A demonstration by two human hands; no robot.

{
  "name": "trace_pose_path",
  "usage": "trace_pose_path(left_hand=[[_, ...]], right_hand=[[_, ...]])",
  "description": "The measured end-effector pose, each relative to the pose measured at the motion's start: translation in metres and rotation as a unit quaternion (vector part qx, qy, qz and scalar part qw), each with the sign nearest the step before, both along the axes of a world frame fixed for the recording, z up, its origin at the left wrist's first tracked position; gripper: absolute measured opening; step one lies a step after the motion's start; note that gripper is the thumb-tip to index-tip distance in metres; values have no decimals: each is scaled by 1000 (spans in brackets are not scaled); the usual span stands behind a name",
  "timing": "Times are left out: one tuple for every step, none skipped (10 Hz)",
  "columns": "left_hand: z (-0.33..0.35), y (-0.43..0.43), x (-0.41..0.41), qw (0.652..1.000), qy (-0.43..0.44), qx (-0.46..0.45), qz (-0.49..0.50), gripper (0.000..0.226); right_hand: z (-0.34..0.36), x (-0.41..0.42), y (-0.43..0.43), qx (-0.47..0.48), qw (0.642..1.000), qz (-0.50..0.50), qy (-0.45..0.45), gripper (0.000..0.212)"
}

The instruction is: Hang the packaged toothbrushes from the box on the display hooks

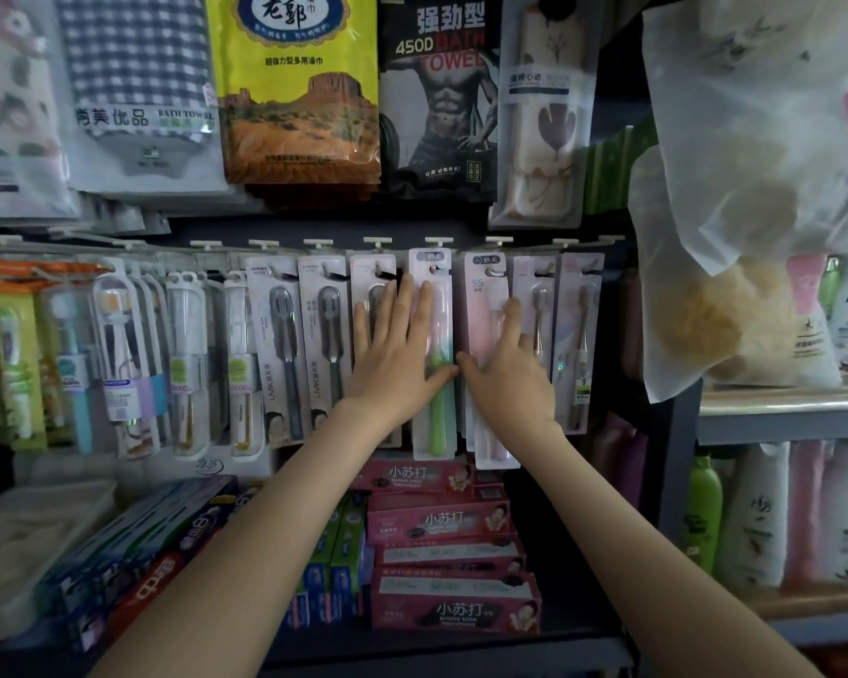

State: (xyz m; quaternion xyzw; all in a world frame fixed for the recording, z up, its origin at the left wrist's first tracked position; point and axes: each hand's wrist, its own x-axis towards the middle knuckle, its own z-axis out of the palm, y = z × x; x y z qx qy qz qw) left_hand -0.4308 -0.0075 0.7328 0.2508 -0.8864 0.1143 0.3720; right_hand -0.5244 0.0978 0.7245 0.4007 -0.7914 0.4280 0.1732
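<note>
A row of packaged toothbrushes hangs from white display hooks across the middle of the rack. My left hand lies flat with straight fingers on a pack holding a green toothbrush and on the pack to its left. My right hand presses flat on the pink toothbrush pack beside it, thumb pointing left and nearly meeting my left thumb. Neither hand grips anything. No box is in view.
Bath towel packs hang above the hooks. Toothpaste boxes are stacked on the shelf below. A translucent bag hangs at the upper right, and bottles stand on shelves to the right.
</note>
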Motion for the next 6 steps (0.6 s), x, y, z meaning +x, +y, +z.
trace_pose_path(left_hand=[[-7, 3, 3, 1000, -3, 1, -9, 96], [-14, 6, 6, 1000, -7, -11, -6, 95], [-22, 10, 10, 1000, -8, -20, -3, 94], [-34, 18, 13, 1000, -6, -18, -11, 92], [-49, 27, 22, 1000, 5, -25, -14, 87], [-72, 40, 27, 997, 54, -43, -33, 69]], right_hand=[[-7, 2, 0, 1, 1000, -3, 6, 83], [-14, 4, 1, -1, 1000, -7, 24, 85], [-23, 4, 4, -6, 998, -10, 57, 87], [-35, 5, 8, 5, 995, -23, 95, 86], [-50, 11, 15, 6, 993, -27, 117, 80], [-66, 17, 23, -27, 992, -32, 122, 62]])
